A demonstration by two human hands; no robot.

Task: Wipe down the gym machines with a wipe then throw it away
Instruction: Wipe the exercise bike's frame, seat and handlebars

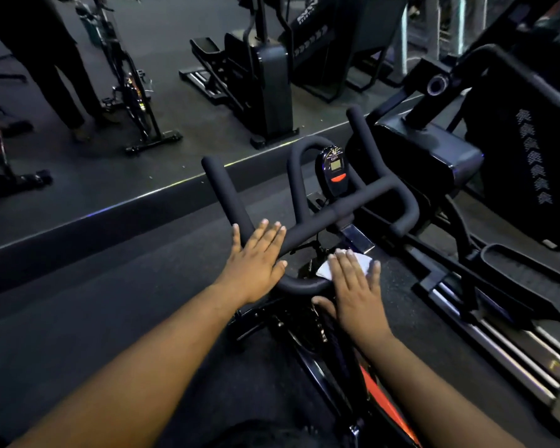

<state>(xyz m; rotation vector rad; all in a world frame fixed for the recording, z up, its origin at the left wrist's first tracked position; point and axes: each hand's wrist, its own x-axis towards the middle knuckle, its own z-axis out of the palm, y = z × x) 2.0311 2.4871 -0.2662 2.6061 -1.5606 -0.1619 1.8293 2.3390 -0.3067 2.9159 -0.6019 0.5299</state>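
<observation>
While the right hand point(356, 286) lies flat with its fingers point(346, 260) straight over the white wipe point(324, 270), pressing it against the near curved bar of the exercise bike's handlebar point(337, 211), the left hand point(256, 260) rests open on the left side of that same handlebar, fingers spread and released, gripping nothing. The wipe sits just right of the handlebar's near bend, mostly hidden under the palm, with a corner showing beyond the fingertips.

The step in hand looks to be wiping the handlebar itself. To do it well, I would judge that the flat press should give way to a wrap: folding the wipe around the padded tube lets it clean the underside as well as the top. Then draw it along the bar in one direction, from the near bend out to each forward horn, rather than scrubbing in place. The left hand steadies the handlebar usefully, but it covers a stretch that will need wiping, so it should shift once the wipe approaches. The small console point(335, 168), beyond the handlebar's centre, deserves a light pass, not a hard press. Whether the wipe is damp cannot be told.
</observation>
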